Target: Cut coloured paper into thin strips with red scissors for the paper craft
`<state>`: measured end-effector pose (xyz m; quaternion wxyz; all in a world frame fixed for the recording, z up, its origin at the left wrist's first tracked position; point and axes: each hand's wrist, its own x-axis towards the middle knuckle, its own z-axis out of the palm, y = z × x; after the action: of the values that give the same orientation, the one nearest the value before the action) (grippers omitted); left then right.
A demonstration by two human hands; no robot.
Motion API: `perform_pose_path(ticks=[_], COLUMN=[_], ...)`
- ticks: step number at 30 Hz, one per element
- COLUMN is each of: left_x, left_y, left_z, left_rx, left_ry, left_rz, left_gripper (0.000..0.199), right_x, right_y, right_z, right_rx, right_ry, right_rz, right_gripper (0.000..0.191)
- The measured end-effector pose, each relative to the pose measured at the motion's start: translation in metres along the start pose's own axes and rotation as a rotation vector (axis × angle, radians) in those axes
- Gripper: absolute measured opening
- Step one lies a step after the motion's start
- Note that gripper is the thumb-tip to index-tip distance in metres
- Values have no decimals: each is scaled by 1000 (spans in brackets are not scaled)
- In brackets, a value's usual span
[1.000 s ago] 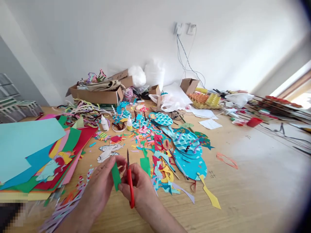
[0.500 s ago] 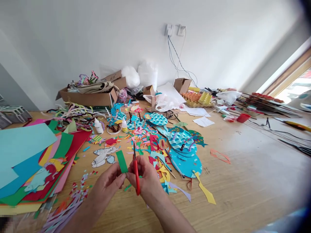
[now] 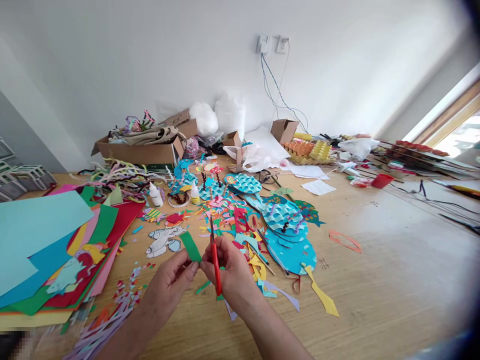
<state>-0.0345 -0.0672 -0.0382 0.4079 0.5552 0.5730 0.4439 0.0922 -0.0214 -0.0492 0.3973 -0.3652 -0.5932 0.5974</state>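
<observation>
My left hand (image 3: 175,276) pinches a short green paper strip (image 3: 191,246) between thumb and fingers, above the table. Close beside it, my right hand (image 3: 233,272) is closed around red-handled scissors (image 3: 215,260), whose dark blades point up and away from me. The right fingertips meet the strip's lower right corner. Left of the strip lie white paper fish cutouts (image 3: 163,241) with drawn outlines. Colourful paper scraps (image 3: 221,212) are strewn beyond my hands. To the right rests a blue round paper piece (image 3: 294,252) topped with wavy light-blue paper (image 3: 279,217).
Stacked coloured paper sheets (image 3: 41,220) cover the left side. Behind are glue bottles (image 3: 155,195), pipe cleaners (image 3: 116,177), a cardboard box (image 3: 138,152) and egg cartons (image 3: 305,151). A red cup (image 3: 382,181) and a yellow paper scrap (image 3: 325,299) lie to the right.
The view has shifted slightly, so everything sits a little further right. My hands keep the same grip on the strip and scissors, with the strip a bit more tilted.
</observation>
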Motion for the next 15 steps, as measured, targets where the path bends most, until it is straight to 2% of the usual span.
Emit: perform_pose_path(ticks=[3, 6, 8, 15], left_x=[0, -1, -3, 1], left_y=[2, 5, 5, 3], left_z=[-3, -6, -6, -2], left_rx=[-10, -99, -194, -398], left_ry=[61, 150, 184, 139], left_rz=[5, -7, -24, -82], left_gripper=[17, 17, 15, 15], right_x=[-6, -18, -28, -38], right_y=[-9, -14, -12, 2], right_z=[-1, -5, -7, -3], right_rx=[-61, -191, -281, -474], right_ry=[-4, -78, -113, -95], right_rz=[-11, -2, 20, 32], right_gripper=[17, 11, 14, 14])
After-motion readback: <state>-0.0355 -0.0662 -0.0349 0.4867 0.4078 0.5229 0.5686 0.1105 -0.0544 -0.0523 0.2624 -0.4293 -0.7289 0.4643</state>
